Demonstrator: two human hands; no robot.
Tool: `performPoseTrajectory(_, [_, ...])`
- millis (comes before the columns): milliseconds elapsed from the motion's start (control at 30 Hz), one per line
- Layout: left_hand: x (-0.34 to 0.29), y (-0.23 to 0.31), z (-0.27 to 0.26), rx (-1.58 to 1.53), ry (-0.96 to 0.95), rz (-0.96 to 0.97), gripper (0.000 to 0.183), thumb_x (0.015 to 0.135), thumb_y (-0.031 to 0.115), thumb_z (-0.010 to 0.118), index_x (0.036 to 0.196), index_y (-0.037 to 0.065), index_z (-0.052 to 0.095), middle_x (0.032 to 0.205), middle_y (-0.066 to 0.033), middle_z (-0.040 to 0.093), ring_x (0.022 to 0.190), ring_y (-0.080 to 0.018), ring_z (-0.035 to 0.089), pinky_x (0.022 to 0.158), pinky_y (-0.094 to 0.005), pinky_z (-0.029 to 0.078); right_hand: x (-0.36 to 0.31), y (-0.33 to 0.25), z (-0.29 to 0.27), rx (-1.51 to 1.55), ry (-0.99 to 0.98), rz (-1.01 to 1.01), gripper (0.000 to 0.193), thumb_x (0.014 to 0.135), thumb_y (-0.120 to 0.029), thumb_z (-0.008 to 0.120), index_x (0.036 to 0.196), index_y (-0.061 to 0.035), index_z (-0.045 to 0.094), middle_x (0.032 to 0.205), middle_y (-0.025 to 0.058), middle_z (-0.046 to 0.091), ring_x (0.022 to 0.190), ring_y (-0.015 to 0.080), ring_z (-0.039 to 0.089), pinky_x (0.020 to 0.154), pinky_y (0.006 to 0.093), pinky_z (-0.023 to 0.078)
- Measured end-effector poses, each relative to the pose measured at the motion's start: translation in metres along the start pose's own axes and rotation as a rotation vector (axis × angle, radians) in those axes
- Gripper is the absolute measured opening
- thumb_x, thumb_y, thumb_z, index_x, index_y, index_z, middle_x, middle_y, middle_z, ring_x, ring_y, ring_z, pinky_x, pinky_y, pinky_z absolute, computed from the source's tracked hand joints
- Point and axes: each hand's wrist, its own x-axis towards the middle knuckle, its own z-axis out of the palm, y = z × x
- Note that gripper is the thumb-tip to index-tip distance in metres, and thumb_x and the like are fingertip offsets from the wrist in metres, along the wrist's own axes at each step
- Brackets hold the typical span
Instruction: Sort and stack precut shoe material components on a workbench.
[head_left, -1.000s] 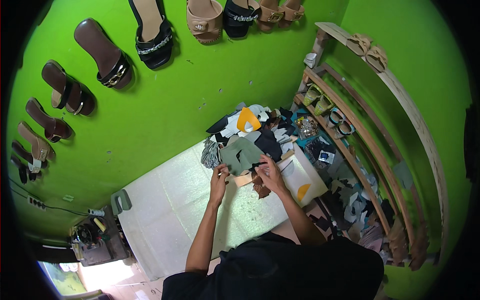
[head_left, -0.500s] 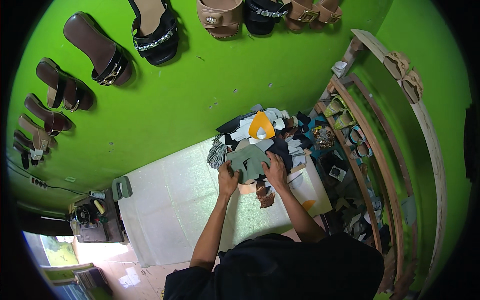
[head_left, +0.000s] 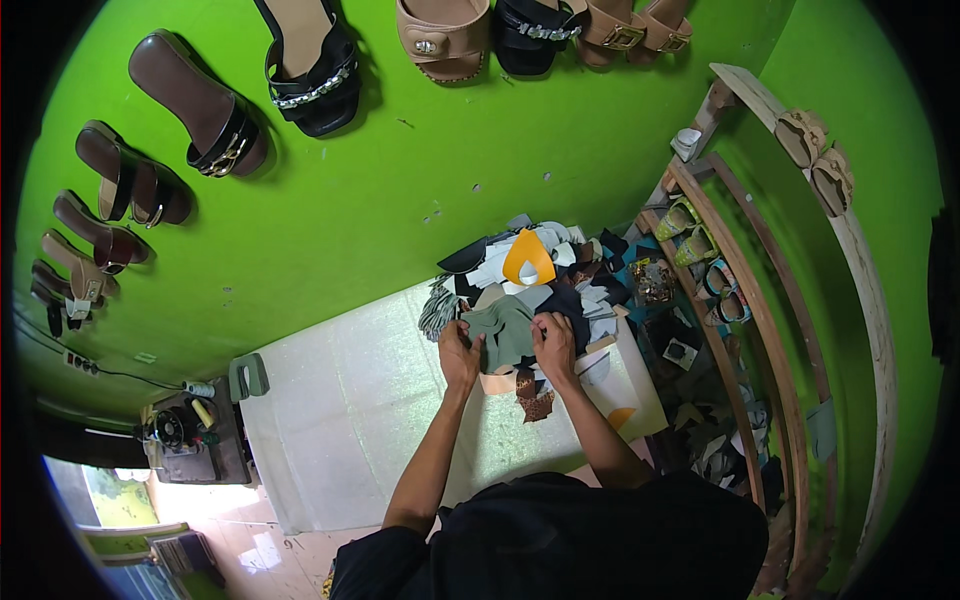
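Over the near side of a heap of scraps (head_left: pixel 590 275), a grey-green sheet of soft material (head_left: pixel 508 330) lies rumpled between my hands. At its left edge my left hand (head_left: pixel 459 358) is closed on the sheet, thumb toward the middle. My right hand (head_left: pixel 554 350) pinches the right edge with curled fingers; the fingertips are partly hidden. A yellow-orange cut piece (head_left: pixel 528 258) with a hole tops the heap behind. Striped scraps (head_left: pixel 437 310) lie beyond my left hand. Just below the sheet are a leopard-patterned scrap (head_left: pixel 534 398) and a peach strip (head_left: pixel 496 384).
The heap sits at the right end of a table (head_left: pixel 340 400) with a pale cover, against a green wall. A wooden rack (head_left: pixel 735 330) with sandals stands at the right. A green U-shaped piece (head_left: pixel 249 376) lies at the table's far left corner. Sandals (head_left: pixel 310 80) hang on the wall.
The green sheet has gone from flatter, with a dark slot showing, to rumpled with folds. My right hand's fingers have curled in from a more stretched pose. The view has shifted slightly.
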Motion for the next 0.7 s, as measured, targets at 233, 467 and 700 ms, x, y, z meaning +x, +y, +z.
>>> performPoseTrajectory(233, [-0.008, 0.031, -0.01, 0.193, 0.045, 0.198, 0.055, 0.068, 0.006, 0.084, 0.117, 0.01, 0.06, 0.115, -0.0192, 0.051, 0.108, -0.0364, 0.048, 0.093, -0.0465, 0.04, 0.003, -0.015, -0.019, 0.169, 0.037, -0.06, 0.012, 0.085, -0.004, 0.068, 0.095, -0.0026, 0.062, 0.089, 0.0116, 0.062, 0.085, 0.0305, 0.057, 0.078, 0.041, 0.046])
performPoseTrajectory(467, [-0.013, 0.052, -0.036, 0.267, 0.064, 0.398, 0.03, 0.077, 0.004, 0.074, 0.105, 0.011, 0.066, 0.117, -0.0182, 0.055, 0.108, -0.0383, 0.051, 0.092, -0.046, 0.04, 0.009, -0.052, -0.049, 0.385, -0.031, -0.027, 0.012, 0.088, -0.007, 0.069, 0.096, -0.0013, 0.062, 0.085, 0.0076, 0.065, 0.077, 0.0185, 0.063, 0.072, 0.0297, 0.05])
performPoseTrajectory(700, [-0.039, 0.055, -0.092, -0.393, -0.201, 0.095, 0.013, 0.091, 0.008, 0.069, 0.1, 0.003, 0.061, 0.093, -0.0092, 0.067, 0.08, -0.015, 0.063, 0.075, -0.03, 0.053, 0.005, -0.066, -0.065, 0.786, -0.256, 0.127, 0.016, 0.09, -0.005, 0.069, 0.102, 0.0003, 0.061, 0.087, 0.0057, 0.065, 0.081, 0.0082, 0.063, 0.066, 0.0232, 0.05])
